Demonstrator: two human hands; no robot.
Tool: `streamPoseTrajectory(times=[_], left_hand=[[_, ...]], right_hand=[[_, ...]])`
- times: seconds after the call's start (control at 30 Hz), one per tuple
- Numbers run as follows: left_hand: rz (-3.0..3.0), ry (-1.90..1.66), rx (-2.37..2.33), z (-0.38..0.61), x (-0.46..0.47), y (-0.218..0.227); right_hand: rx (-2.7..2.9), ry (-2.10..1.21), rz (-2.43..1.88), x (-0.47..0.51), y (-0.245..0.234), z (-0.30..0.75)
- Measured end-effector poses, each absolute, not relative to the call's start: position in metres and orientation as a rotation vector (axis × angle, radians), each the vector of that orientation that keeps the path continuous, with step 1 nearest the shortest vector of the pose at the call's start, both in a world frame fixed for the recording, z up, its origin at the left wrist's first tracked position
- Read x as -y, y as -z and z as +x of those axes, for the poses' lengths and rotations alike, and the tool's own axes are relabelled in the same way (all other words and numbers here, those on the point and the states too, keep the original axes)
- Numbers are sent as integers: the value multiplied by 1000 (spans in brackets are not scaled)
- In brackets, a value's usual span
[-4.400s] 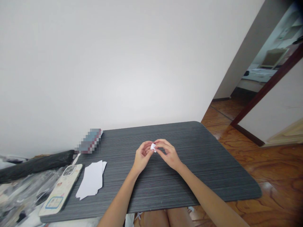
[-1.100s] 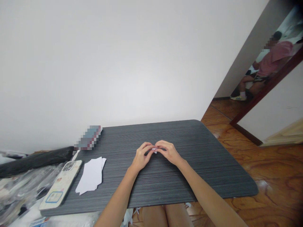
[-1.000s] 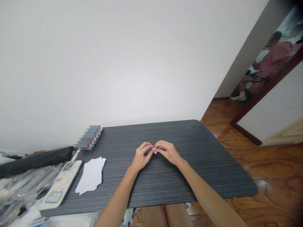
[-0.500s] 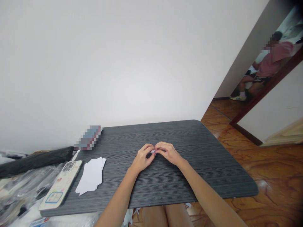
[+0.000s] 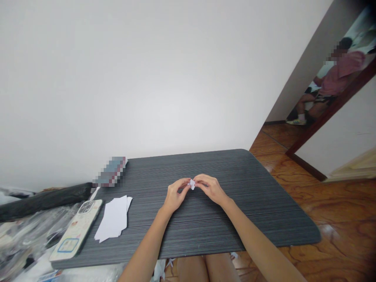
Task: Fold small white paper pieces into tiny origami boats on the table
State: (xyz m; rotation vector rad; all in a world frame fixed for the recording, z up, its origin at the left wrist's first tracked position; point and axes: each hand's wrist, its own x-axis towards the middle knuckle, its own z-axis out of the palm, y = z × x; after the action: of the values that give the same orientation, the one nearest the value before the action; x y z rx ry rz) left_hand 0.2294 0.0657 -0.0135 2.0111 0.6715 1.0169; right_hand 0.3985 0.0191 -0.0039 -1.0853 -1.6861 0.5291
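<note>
A small piece of folded white paper [image 5: 192,184] is pinched between my two hands, over the middle of the dark table [image 5: 264,207]. My left hand [image 5: 175,194] grips its left side with thumb and fingertips. On the opposite side, my right hand [image 5: 210,188] pinches the paper the same way. The exact shape of the folds is too small to make out. To the left of my hands lies a loose stack of white paper sheets [image 5: 114,218].
A phone in a patterned case [image 5: 76,231] lies at the table's left edge. Behind it is a blurred-out book-like object [image 5: 111,171]. Plastic-wrapped items [image 5: 38,231] crowd the left side. A person in a pink top [image 5: 340,78] sits beyond the doorway.
My fingers have drawn slightly apart, so more of the folded paper shows between them. The stack and phone have stayed in place.
</note>
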Motion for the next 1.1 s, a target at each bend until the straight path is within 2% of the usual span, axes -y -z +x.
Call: streamPoseTrajectory(times=[0.23,0.67,1.1], left_hand=[[1937,-1060,-699,230,-64,9],[2143,-1075,-634,233,-62,5],[2095,-969,-577,234,-64,6]], right_hand=[[1575,-725,-1010,-18,5,397],[1807,-411,-1090,-17,6,397],[1865,-415,-1103,-18,5,396]])
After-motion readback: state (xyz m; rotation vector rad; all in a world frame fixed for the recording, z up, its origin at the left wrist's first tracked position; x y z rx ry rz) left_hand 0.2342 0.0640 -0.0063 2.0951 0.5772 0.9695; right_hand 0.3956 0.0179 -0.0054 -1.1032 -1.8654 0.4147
